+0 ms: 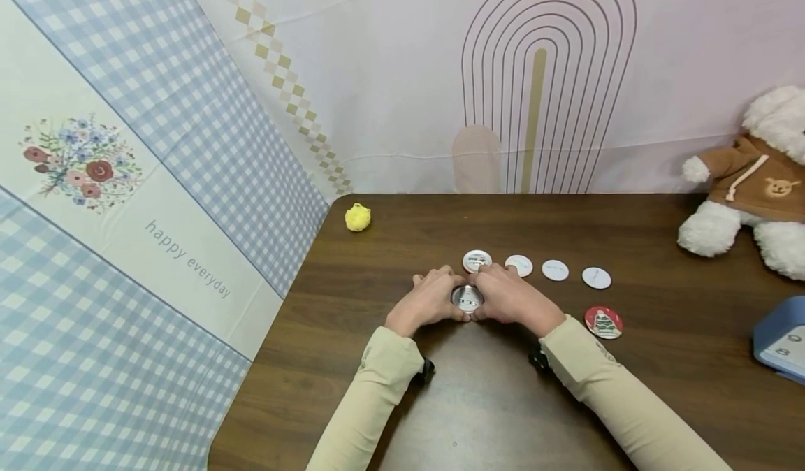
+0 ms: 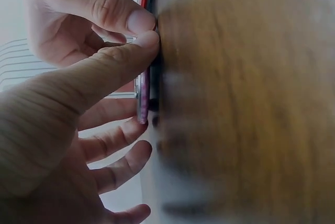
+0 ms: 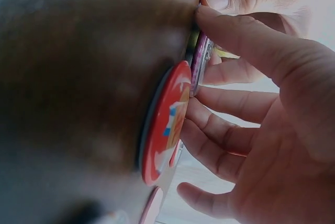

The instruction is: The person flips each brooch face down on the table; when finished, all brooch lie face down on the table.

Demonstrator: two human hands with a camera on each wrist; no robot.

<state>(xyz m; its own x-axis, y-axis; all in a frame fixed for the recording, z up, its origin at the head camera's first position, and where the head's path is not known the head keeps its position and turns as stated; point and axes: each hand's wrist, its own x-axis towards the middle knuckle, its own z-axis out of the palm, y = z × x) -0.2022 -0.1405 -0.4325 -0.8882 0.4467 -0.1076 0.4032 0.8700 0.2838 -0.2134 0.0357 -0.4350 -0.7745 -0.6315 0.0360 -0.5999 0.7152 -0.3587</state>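
Note:
A round pin-back button badge (image 1: 467, 298) lies between both hands, its silver back and pin facing up. My left hand (image 1: 430, 298) pinches its left edge with thumb and fingers. From the opposite side my right hand (image 1: 509, 294) grips the right edge, and the two thumbs meet at the near rim. A purple-pink edge of this badge (image 2: 143, 101) shows in the left wrist view; its front faces down and is hidden. Just beyond the hands, a white badge (image 1: 477, 261) lies on the table, partly behind the right fingers.
More white round badges (image 1: 555, 270) continue that row to the right. A red badge with a Christmas tree (image 1: 604, 322) lies right of my right hand. A yellow ball (image 1: 358, 217) sits far left; a teddy bear (image 1: 755, 184) and blue clock (image 1: 780, 338) stand at the right.

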